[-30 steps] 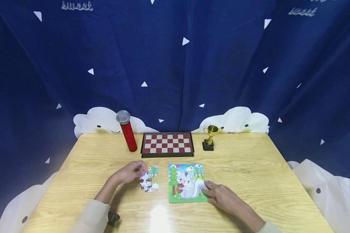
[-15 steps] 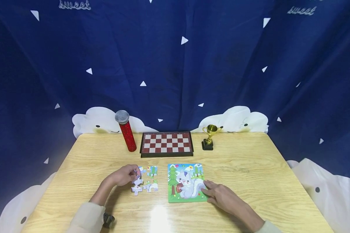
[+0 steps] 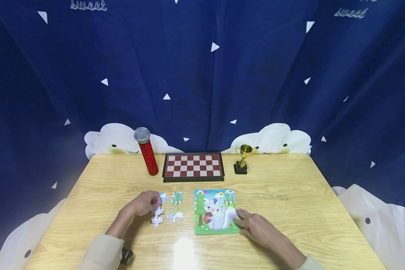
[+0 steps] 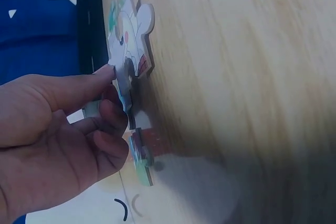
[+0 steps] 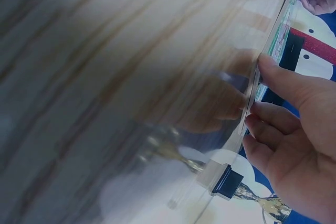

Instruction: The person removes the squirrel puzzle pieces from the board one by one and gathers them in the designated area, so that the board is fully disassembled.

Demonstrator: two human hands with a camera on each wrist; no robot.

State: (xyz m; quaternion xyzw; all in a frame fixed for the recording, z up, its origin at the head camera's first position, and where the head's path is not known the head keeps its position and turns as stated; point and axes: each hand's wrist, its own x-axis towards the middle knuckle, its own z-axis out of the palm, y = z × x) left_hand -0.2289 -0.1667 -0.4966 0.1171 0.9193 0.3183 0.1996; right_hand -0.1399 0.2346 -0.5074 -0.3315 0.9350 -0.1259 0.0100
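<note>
Take the flat square board printed with a white squirrel (image 3: 216, 214) as the centre of your clock, with 12 pointing away from you; it lies face up on the pale wood-grain surface (image 3: 290, 191).

Your left hand (image 3: 145, 202) is at 9 o'clock, thumb and fingers pinching a thin, pale, squirrel-printed puzzle piece (image 4: 122, 80); in the head view your fingers cover most of it. Just below your fingertips, toward you, lies a white puzzle piece with a pink cheek (image 3: 156, 220); you cannot tell from here whether it overlaps the pinched one.

Also at 9 o'clock, between that hand and the board, are a tree-and-flower puzzle piece (image 3: 177, 197) on the far side and a green-and-white puzzle piece (image 3: 174, 215) on the near side, apart from each other.

Your right hand (image 3: 256, 227) is at 4 o'clock, its fingers extended and touching the board's right edge.

Farther off, a glittery red microphone with a silver head (image 3: 148, 155) stands at 10, a red-and-white chequered game board in a black frame (image 3: 193, 167) lies at 11, and a gold trophy cup on a black base (image 3: 244, 159) stands at 1. Behind everything hangs a dark blue curtain with white triangles (image 3: 189, 56).
</note>
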